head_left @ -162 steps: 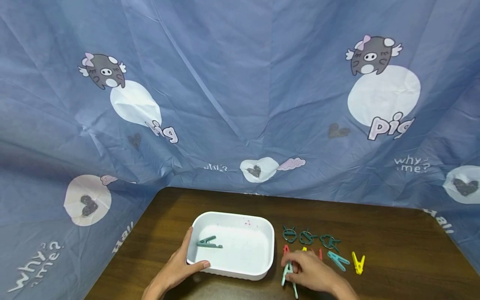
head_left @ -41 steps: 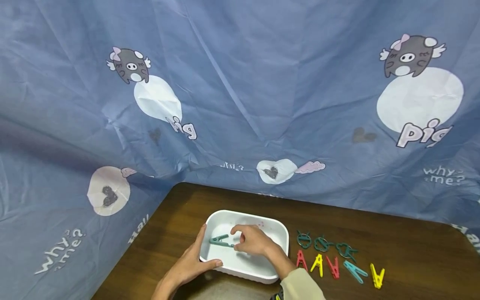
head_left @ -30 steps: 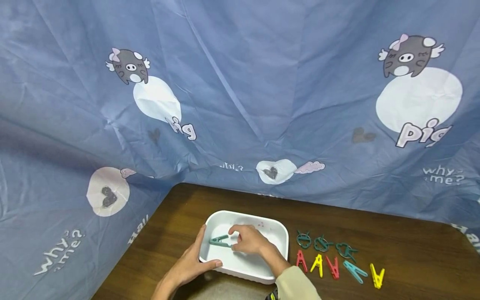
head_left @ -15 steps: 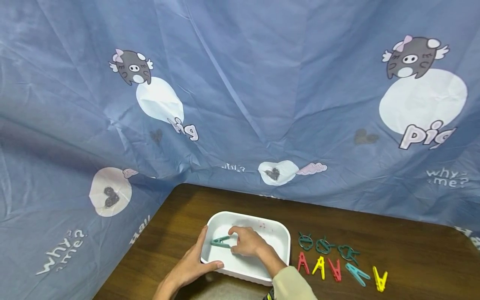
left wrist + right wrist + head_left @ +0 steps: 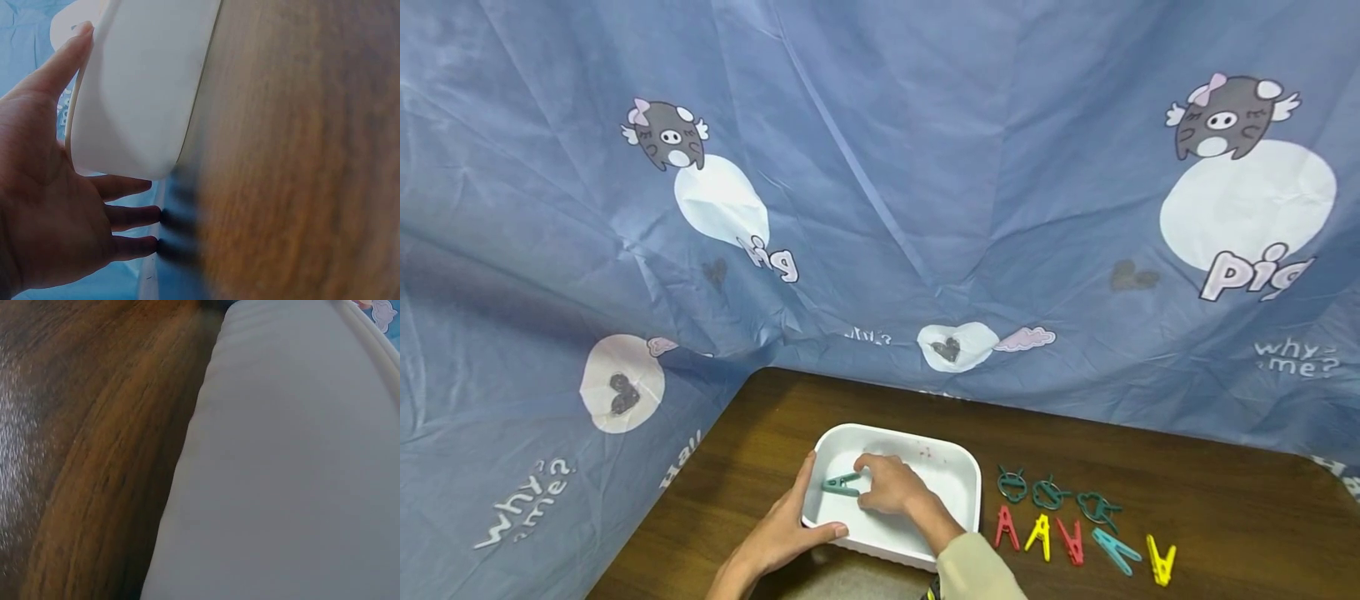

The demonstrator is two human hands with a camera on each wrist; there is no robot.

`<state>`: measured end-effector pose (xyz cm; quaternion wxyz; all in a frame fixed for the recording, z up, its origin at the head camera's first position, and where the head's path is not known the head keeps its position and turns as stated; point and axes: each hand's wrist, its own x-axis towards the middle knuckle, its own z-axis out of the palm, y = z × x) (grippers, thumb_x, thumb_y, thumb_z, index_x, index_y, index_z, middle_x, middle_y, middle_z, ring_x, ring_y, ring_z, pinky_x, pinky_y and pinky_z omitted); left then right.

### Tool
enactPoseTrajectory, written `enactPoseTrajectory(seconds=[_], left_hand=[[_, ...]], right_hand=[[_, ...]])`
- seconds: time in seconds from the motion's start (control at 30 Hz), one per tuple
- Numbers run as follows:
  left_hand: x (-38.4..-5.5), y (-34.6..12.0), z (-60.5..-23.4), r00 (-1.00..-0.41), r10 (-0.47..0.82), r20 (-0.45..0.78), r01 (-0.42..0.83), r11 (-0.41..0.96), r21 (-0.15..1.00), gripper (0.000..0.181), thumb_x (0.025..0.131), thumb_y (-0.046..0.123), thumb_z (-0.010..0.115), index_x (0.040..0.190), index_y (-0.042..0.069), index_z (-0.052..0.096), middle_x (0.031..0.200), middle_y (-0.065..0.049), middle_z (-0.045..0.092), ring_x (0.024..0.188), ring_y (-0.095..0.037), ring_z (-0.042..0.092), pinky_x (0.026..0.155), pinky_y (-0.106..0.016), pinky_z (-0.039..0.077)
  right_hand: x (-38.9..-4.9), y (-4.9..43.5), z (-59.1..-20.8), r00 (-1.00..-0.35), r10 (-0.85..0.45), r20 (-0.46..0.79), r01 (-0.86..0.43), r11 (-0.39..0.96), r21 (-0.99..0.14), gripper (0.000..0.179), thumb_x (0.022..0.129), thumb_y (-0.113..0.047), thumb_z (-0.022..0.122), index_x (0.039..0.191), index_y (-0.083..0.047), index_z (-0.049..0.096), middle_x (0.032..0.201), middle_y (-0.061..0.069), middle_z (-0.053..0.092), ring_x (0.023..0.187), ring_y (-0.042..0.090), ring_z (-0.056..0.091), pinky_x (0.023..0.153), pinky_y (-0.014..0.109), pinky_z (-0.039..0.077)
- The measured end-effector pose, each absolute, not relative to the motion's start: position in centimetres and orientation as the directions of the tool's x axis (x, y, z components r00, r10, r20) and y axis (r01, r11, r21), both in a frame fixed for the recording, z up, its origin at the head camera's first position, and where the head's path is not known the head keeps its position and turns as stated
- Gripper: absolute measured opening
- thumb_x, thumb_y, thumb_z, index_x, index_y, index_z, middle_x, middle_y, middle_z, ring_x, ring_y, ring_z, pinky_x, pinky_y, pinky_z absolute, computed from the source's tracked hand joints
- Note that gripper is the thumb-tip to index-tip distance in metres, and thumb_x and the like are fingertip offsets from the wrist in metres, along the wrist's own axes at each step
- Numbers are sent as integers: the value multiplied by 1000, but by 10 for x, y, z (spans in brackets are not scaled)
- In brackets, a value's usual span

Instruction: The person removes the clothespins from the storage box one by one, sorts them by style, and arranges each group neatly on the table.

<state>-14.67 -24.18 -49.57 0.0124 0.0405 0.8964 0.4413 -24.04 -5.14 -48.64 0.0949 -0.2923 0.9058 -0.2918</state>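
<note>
A white plastic tray (image 5: 946, 492) stands on the table, its outer wall (image 5: 137, 87) large in the left wrist view. My left hand (image 5: 778, 527) spans its near left corner, thumb along the rim, fingers straight against the side. Inside, a dark green clothespin (image 5: 841, 484) lies at the left end. Over the tray floor, my right hand (image 5: 891, 486) has index finger and thumb apart, right by the tips of that clothespin. Under its palm the view is blocked, so I cannot tell whether it holds anything. The right wrist view shows just the tray's side (image 5: 281, 456) and wood.
Right of the tray lie a red clothespin (image 5: 1006, 528), a yellow one (image 5: 1039, 537), another red one (image 5: 1071, 543), a light blue one (image 5: 1115, 550) and a second yellow one (image 5: 1161, 561). Behind them are dark green ring clips (image 5: 1049, 493). A blue cloth (image 5: 880, 208) hangs beyond the table.
Several seconds ago my right hand held a pale mint clothespin beside the tray; that clothespin is out of sight now. Since moving inside the tray, the hand has crept slightly left. My left hand keeps its place.
</note>
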Motion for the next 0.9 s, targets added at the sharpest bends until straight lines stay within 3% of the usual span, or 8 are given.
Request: enactPoseTrajectory(seconds=[0.23, 0.53, 0.9], left_hand=[[-146, -242, -498, -997, 76, 12, 55, 606, 794, 118, 78, 40, 85, 162, 8, 8, 162, -27, 27, 146, -44, 36, 115, -60, 32], [-148, -243, -497, -996, 83, 25, 70, 608, 791, 119, 78, 40, 85, 162, 7, 7, 162, -28, 28, 145, -43, 37, 115, -60, 33], [-148, -243, -498, -997, 80, 24, 68, 614, 786, 119, 78, 41, 85, 161, 6, 8, 162, -26, 28, 145, -42, 37, 114, -59, 34]], right_hand=[[-239, -59, -490, -829, -557, -39, -451, 708, -544, 45, 74, -18, 80, 117, -13, 67, 111, 8, 74, 98, 27, 65, 81, 38, 52], [-240, -65, -491, -851, -525, -23, -440, 735, -516, 41, 75, -20, 80, 113, -12, 68, 107, 9, 75, 84, 25, 66, 70, 35, 50], [-238, -62, -492, -851, -525, -3, -450, 733, -511, 37, 74, -17, 79, 110, -14, 70, 106, 8, 74, 84, 26, 66, 67, 36, 50]])
